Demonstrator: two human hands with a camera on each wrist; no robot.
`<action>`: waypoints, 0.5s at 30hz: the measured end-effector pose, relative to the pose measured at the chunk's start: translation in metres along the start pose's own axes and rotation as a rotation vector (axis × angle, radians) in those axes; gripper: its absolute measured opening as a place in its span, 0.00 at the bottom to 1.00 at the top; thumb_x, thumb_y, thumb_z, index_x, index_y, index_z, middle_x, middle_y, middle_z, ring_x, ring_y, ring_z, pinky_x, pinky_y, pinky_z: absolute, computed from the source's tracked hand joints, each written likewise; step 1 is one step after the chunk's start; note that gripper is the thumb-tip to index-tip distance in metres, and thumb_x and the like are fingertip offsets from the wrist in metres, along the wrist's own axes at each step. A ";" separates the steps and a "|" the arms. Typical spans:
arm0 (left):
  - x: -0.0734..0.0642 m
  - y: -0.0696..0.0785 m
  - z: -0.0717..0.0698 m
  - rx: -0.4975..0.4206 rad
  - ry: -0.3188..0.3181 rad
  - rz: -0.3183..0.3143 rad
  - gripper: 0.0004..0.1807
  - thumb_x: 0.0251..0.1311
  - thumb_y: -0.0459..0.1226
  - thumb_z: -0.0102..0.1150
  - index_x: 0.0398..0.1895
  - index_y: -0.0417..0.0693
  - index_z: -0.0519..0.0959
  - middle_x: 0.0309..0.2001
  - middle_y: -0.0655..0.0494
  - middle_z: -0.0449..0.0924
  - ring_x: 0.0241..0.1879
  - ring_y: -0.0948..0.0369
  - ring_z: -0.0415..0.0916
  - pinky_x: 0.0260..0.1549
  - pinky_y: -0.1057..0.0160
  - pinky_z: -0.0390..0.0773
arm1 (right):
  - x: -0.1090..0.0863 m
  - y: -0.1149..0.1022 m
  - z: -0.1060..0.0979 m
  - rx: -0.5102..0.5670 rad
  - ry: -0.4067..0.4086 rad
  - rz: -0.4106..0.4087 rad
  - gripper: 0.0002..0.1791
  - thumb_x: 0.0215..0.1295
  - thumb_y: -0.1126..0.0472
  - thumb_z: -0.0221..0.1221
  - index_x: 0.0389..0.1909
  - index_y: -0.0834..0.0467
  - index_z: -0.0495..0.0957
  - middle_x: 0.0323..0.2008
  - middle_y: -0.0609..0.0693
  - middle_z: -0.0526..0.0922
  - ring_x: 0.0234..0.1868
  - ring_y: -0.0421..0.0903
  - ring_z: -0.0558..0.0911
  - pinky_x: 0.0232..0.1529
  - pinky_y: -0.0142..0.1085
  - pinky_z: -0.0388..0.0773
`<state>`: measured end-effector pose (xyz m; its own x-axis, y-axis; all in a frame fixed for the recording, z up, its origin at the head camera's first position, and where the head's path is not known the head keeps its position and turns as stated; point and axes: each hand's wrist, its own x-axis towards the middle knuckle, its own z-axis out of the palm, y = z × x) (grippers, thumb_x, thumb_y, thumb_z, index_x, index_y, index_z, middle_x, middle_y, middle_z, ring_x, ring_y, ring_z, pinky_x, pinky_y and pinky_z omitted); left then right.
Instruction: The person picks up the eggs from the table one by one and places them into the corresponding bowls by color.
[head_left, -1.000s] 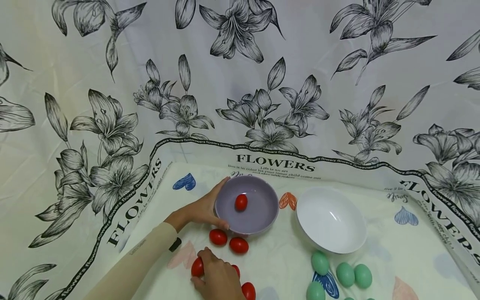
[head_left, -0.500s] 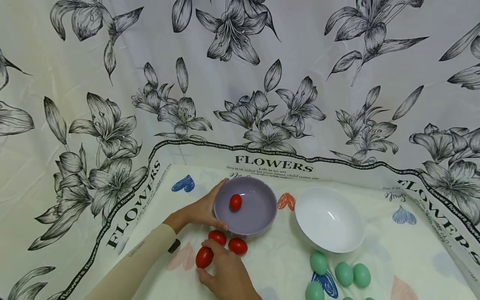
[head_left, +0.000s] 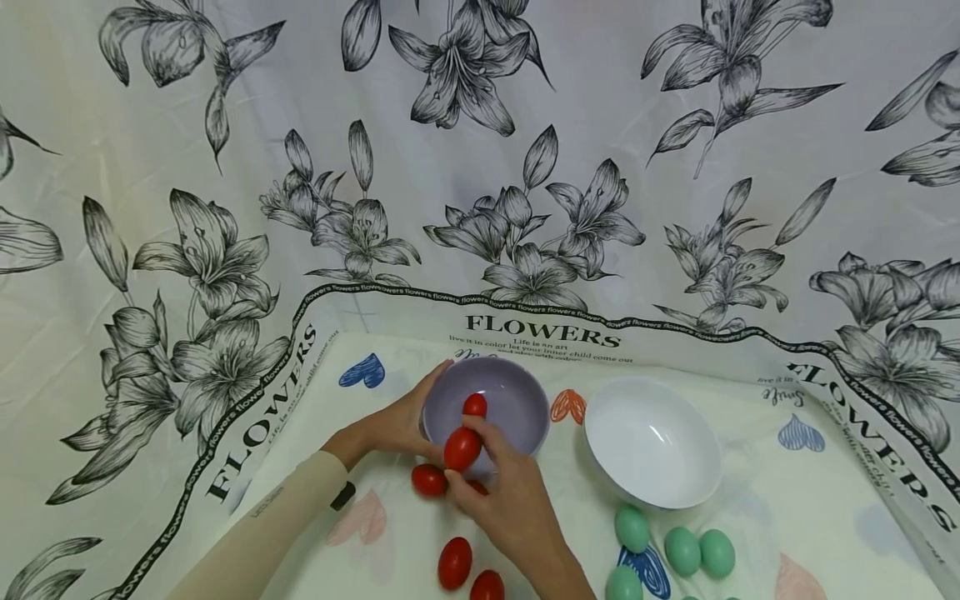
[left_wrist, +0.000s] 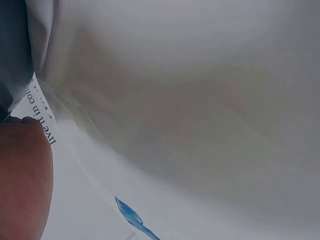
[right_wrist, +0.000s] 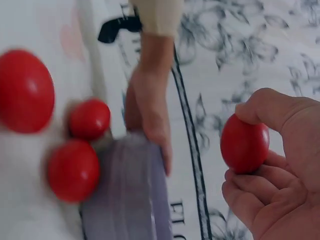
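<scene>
My right hand (head_left: pixel 517 500) pinches a red egg (head_left: pixel 462 450) between thumb and fingers, over the near side of the purple bowl (head_left: pixel 517 400). In the right wrist view the same egg (right_wrist: pixel 244 144) shows clear of the bowl. Another red egg (head_left: pixel 475 406) lies inside the bowl. My left hand (head_left: pixel 401 425) grips the bowl's left side, thumb toward the near side. Just in front of the bowl sit a red egg (head_left: pixel 429 480) and one more, mostly hidden behind my right hand. Only part of my left hand (left_wrist: pixel 25 175) shows in the left wrist view.
To the right stands a white bowl (head_left: pixel 652 442). Several green eggs (head_left: pixel 682 550) lie in front of it. Two more red eggs (head_left: pixel 455 563) rest near the bottom edge. A flower-printed cloth (head_left: pixel 480 217) hangs behind the table.
My right hand has picked up a red egg from the cloth and carried it up and right to the purple bowl. The left hand has stayed on the bowl.
</scene>
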<state>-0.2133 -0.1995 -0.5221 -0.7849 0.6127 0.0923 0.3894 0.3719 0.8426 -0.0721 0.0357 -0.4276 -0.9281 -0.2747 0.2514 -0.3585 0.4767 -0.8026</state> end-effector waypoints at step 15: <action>-0.003 0.000 0.002 0.030 0.005 -0.050 0.76 0.33 0.54 0.82 0.78 0.66 0.32 0.76 0.63 0.47 0.69 0.56 0.57 0.58 0.48 0.73 | 0.028 0.035 -0.055 -0.053 0.206 -0.171 0.36 0.55 0.60 0.70 0.66 0.46 0.69 0.58 0.41 0.79 0.58 0.37 0.78 0.57 0.39 0.76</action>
<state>-0.2102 -0.1997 -0.5232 -0.8063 0.5891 0.0531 0.3634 0.4226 0.8303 -0.1164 0.0905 -0.4185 -0.8525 -0.1816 0.4903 -0.5117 0.4824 -0.7110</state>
